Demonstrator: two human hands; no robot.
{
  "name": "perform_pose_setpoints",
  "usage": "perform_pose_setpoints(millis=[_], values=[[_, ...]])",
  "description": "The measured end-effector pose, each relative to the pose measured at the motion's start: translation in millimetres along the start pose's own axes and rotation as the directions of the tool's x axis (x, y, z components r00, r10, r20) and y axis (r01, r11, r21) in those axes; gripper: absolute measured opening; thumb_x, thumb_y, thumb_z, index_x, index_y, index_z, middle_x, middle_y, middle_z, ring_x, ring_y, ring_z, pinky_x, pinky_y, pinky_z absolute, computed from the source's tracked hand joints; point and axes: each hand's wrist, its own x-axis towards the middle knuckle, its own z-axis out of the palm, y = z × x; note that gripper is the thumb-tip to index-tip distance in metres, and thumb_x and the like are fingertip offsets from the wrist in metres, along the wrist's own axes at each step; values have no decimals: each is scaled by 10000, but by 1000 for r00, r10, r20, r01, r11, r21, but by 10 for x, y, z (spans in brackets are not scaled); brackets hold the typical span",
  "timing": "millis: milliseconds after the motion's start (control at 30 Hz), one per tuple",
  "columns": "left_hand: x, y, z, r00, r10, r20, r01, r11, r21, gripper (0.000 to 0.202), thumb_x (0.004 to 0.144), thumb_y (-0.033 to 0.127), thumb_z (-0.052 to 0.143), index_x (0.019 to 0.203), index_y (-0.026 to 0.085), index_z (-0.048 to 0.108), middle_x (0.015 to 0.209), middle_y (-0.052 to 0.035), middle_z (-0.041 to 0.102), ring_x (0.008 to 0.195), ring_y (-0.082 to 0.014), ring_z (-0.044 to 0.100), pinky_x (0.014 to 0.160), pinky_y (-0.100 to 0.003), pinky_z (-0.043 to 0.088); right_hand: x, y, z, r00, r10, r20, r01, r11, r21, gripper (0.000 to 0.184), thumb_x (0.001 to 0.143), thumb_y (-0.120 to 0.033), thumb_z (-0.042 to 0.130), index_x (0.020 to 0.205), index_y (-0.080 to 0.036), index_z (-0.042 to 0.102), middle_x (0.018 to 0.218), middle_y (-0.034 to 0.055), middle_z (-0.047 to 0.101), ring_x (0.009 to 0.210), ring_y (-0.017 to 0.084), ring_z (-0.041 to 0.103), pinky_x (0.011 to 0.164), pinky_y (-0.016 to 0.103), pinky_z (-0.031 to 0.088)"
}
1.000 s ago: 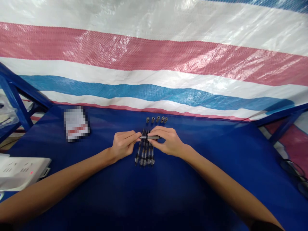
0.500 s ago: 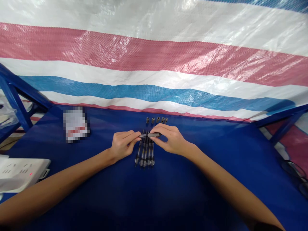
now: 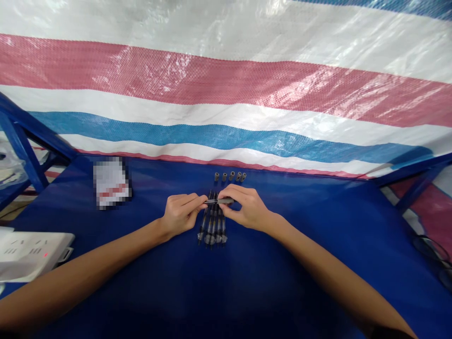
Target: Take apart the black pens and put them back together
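Note:
My left hand (image 3: 184, 211) pinches one end of a slim pen (image 3: 212, 201), held level above the table. At the pen's other end, the fingers of my right hand (image 3: 245, 207) are closed round a grey pen grip (image 3: 225, 200), a short sleeve in line with the barrel. Whether the pen runs inside the sleeve I cannot tell. Below both hands several dark pens with clear barrels (image 3: 212, 226) lie side by side, their upper parts partly hidden. Behind them several loose grey grips (image 3: 231, 176) stand in a row.
The blue table (image 3: 282, 282) meets a striped plastic sheet (image 3: 226, 80) at the back. A pixelated white-and-red packet (image 3: 111, 183) lies at the back left. At the left edge is a white power strip (image 3: 38, 254) with a red light. Blue frame bars (image 3: 26, 155) flank the table.
My right hand has shifted slightly left and down with the grey grip. The dark tip seen at the grip's right end no longer shows clearly. My left hand has hardly moved.

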Motion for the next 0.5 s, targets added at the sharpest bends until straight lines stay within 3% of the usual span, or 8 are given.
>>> perform_pose_setpoints(millis=[267,500], values=[[38,-11,-19,996,-94,-13,93,995,-25,105,889,167,554,931,141,647,620,9,607,504,-73,511,495,-192,397,33,40,-247,999,34,-8,-34,999,-25,94,889,-213,544,944,-157,596,851,59,624,704,135,577,670,292,515],[41,1,-18,996,-86,-17,86,996,-23,128,899,184,535,920,144,654,602,13,602,486,-66,496,486,-187,394,26,42,-222,998,62,25,-62,998,15,51,855,-166,528,870,-161,577,777,28,583,653,116,544,627,273,486]])
